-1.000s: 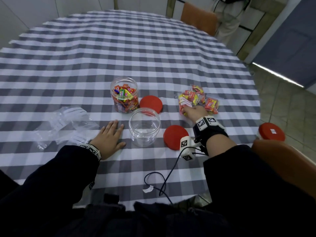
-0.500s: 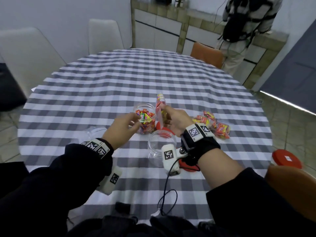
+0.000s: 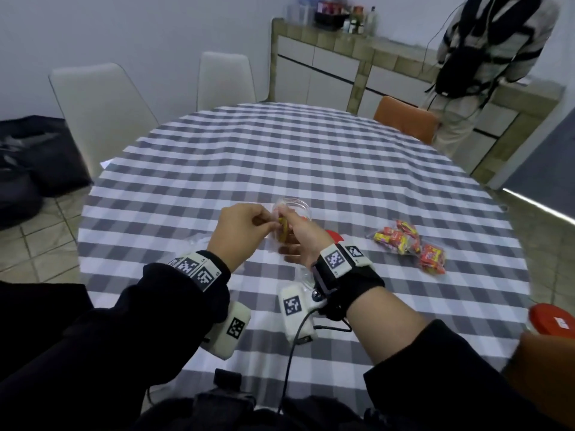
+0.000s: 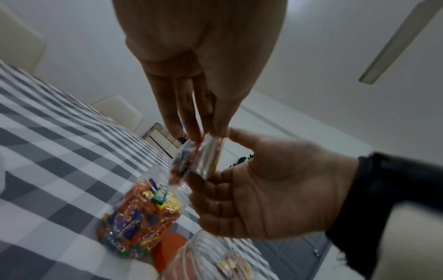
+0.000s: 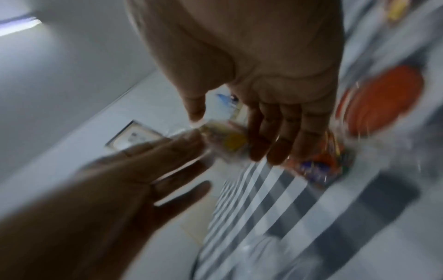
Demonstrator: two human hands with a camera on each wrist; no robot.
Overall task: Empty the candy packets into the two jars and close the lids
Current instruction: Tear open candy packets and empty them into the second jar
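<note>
Both hands are raised above the tabletop (image 3: 311, 169), which is covered in a grey and white checked cloth; between them they hold one clear candy packet (image 4: 199, 157). The left hand (image 3: 241, 230) pinches the top edge of the packet, fingertips (image 4: 194, 132) pressed together on the plastic; the right hand (image 3: 303, 241) has thumb and curled fingers closed on the packet's lower part. The packet is upright, clear of the cloth, with coloured sweets inside; in the right wrist view it is blurred and only a yellow patch can be made out.

The filled jar (image 4: 141, 214) stands on the cloth below and beyond the hands, lidless, packed with red, yellow, blue and green sweets; from the head view only its clear rim (image 3: 292, 204) shows past the fingers. A red lid (image 4: 167, 248) lies flat just beside the filled jar. The second jar (image 4: 215, 257) is nearer the person and seen only as blurred clear plastic; whether it holds anything cannot be told.

Further candy packets (image 3: 407, 244), unopened and full, lie on the cloth well to the right of the hands. Another red lid (image 3: 552, 318) sits at the right edge of the head view, off the tabletop. A person (image 3: 485, 57) stands by the counter at the far right; two white chairs (image 3: 102, 110) and an orange chair (image 3: 404, 118) stand round the far side.
</note>
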